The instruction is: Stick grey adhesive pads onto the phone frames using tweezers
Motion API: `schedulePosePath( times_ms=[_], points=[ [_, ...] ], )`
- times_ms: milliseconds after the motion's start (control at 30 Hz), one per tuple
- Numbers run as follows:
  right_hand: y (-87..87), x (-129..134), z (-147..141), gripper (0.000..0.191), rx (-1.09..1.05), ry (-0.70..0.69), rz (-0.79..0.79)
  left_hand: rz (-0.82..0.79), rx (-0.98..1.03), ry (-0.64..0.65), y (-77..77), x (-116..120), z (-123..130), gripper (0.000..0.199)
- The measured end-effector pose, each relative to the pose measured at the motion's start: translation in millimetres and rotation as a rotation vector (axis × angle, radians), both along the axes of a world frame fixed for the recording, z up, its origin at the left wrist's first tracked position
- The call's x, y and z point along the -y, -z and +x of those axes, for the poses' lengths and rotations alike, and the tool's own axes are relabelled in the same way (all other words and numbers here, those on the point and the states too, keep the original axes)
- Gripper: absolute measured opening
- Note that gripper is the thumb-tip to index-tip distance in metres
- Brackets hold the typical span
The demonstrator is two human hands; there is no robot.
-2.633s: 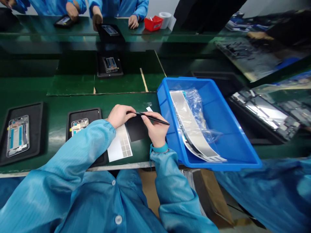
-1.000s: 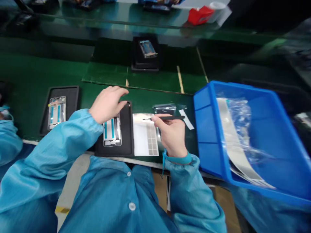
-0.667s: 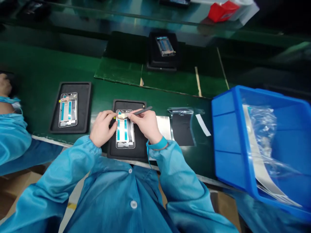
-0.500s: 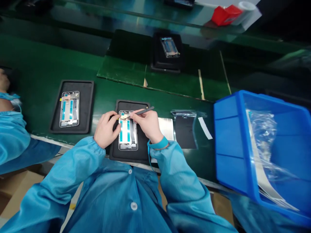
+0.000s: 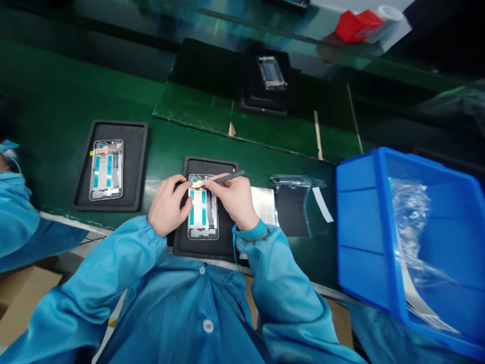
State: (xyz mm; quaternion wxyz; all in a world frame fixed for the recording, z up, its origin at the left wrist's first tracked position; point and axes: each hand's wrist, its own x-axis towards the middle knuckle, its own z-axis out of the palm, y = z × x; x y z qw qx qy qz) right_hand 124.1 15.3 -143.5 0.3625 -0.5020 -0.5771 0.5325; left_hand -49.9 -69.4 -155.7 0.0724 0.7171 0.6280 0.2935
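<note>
An opened phone [image 5: 203, 217] with a silver frame and blue strips lies on a black foam tray [image 5: 227, 237] in front of me. My left hand [image 5: 168, 205] is at its left side, thumb and index finger apart, their tips touching its upper left edge. Pinched in my right hand [image 5: 235, 198] is a slim dark tool, which looks like tweezers [image 5: 231, 176]. Its thin tip points left, down to the gold-coloured part near the phone's top. My fingertips partly cover that spot, so I cannot make out exactly what the tip touches.
Another opened phone [image 5: 107, 172] lies on a black tray [image 5: 132, 187] to the left. Beyond, a further phone [image 5: 272, 73] rests on stacked trays. On the right are a silver sheet [image 5: 263, 205], a black sheet [image 5: 292, 210], a white strip [image 5: 323, 205] and a blue bin [image 5: 359, 227]. A co-worker's sleeve [image 5: 17, 202] shows at left.
The view has shifted slightly. Both hands stay at the phone's top, with the tool still in my right hand. At far left, the co-worker's arm has drawn farther out of view.
</note>
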Motion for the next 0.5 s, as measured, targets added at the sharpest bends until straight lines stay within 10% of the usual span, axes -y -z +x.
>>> schedulePosePath(
  times_ms=[500],
  points=[
    [0.3,0.2,0.5,0.016,0.046,-0.013,0.035,0.002,-0.008,0.001,-0.3,0.2,0.3,0.032]
  ],
)
